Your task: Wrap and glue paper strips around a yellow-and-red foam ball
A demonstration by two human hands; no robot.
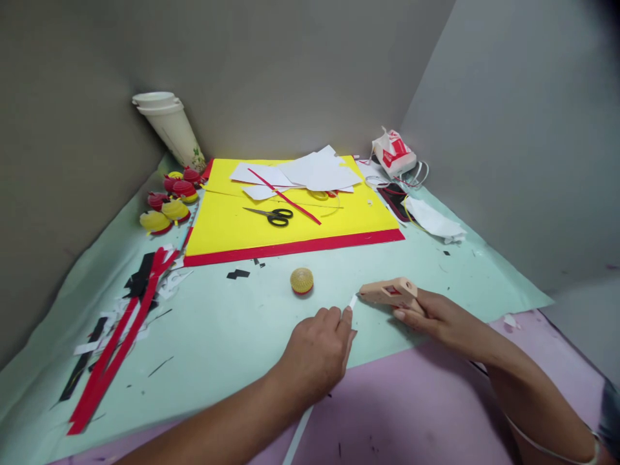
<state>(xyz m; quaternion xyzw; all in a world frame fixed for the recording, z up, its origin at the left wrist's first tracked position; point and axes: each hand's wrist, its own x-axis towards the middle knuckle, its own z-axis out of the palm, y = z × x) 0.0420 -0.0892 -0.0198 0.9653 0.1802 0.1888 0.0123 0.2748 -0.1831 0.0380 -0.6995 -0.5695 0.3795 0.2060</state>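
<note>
My right hand (pixel 431 313) grips a tan glue gun (pixel 390 292) with its nozzle pointing left, low over the pale green sheet (pixel 232 323). My left hand (pixel 320 349) is closed in a pinch on a small white paper strip (pixel 352 301), held right at the gun's nozzle. A small yellow and red ball (pixel 301 281) lies just beyond my left hand on the sheet.
A yellow board with a red edge (pixel 290 226) carries black scissors (pixel 274 215), white paper pieces (pixel 300 173) and a red strip. Red and black strips (pixel 121 336) lie at left, yellow and red round pieces (pixel 169 200) and a cup (pixel 172 129) behind. A tissue pack (pixel 393 154) sits at right.
</note>
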